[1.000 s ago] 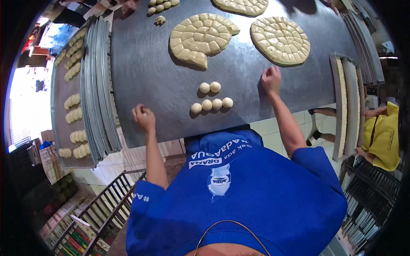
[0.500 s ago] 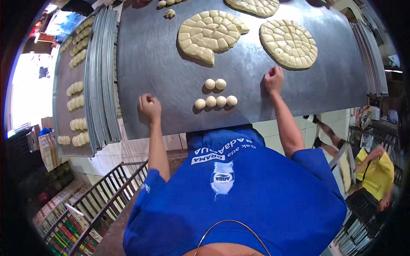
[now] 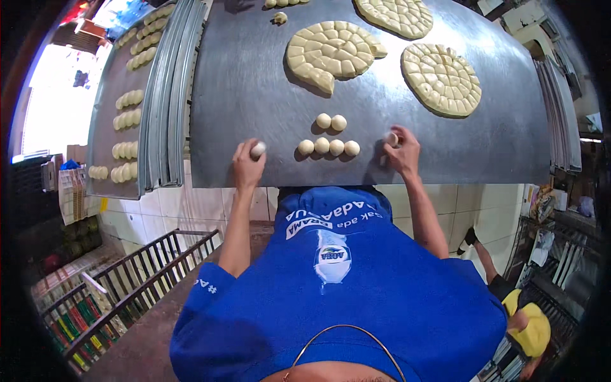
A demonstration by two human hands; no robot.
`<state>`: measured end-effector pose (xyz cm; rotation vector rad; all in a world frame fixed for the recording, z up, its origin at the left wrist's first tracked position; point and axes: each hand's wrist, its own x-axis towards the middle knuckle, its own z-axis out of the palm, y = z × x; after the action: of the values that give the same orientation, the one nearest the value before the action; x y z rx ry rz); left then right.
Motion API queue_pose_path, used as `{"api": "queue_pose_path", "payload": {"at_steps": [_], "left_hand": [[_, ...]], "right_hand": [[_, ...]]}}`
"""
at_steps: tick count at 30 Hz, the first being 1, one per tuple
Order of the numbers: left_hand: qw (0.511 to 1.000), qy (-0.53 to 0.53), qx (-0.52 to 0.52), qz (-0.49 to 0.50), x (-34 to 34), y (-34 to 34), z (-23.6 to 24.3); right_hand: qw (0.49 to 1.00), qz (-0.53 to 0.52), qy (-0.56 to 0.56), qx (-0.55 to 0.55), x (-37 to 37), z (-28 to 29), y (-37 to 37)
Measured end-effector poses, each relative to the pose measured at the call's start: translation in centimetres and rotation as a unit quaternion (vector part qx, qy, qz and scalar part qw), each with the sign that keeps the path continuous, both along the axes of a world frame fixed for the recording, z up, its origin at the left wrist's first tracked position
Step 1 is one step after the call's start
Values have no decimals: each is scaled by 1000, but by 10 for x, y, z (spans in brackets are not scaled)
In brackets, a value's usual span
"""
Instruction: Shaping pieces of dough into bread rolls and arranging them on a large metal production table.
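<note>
My left hand (image 3: 247,167) is at the near left of the metal table, its fingers closed round a pale dough ball (image 3: 258,149). Another dough ball (image 3: 391,139) sits in the curled fingers of my right hand (image 3: 405,153), near the table's front edge. Between the hands lies a short row of several smooth dough balls (image 3: 321,146), with a pair of balls (image 3: 331,121) just behind it. Farther back rests a flat dough round (image 3: 331,52) cut into pieces, one side broken open. A second cut round (image 3: 440,79) lies behind my right hand.
The metal table (image 3: 242,76) carries a third cut round (image 3: 396,14), a small dough scrap (image 3: 279,18) and more balls at the far edge. Upright trays (image 3: 167,95) and one tray of shaped dough (image 3: 105,134) flank the left. A person in yellow (image 3: 531,328) bends at lower right.
Both hands have come in toward the ball row, and the dough balls now show in their fingers, which were curled into fists. My view has shifted. The person in yellow has bent lower.
</note>
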<state>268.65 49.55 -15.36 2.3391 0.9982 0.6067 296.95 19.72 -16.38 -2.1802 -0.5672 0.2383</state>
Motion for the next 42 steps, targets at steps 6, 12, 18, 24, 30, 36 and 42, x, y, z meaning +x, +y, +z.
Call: {"api": "queue_pose_path", "payload": {"at_steps": [6, 12, 18, 24, 30, 36, 42], "left_hand": [[946, -33, -39, -321, 126, 13, -57], [903, 40, 106, -414, 111, -31, 0], [884, 63, 249, -390, 131, -72, -30], [860, -3, 312, -403, 139, -69, -47], [881, -97, 299, -354, 71, -5, 89], [866, -1, 447, -225, -94, 203, 229], [809, 179, 493, -265, -252, 424, 271]], "right_hand": [[978, 204, -31, -17, 6, -32, 79], [984, 169, -39, 41, 13, 24, 58], [987, 153, -50, 28, 36, 7, 42], [970, 234, -70, -3, 33, 3, 88], [883, 366, -251, -154, -2, -6, 137], [833, 411, -284, -238, -17, 3, 161], [843, 479, -131, -207, -15, 24, 203]]}}
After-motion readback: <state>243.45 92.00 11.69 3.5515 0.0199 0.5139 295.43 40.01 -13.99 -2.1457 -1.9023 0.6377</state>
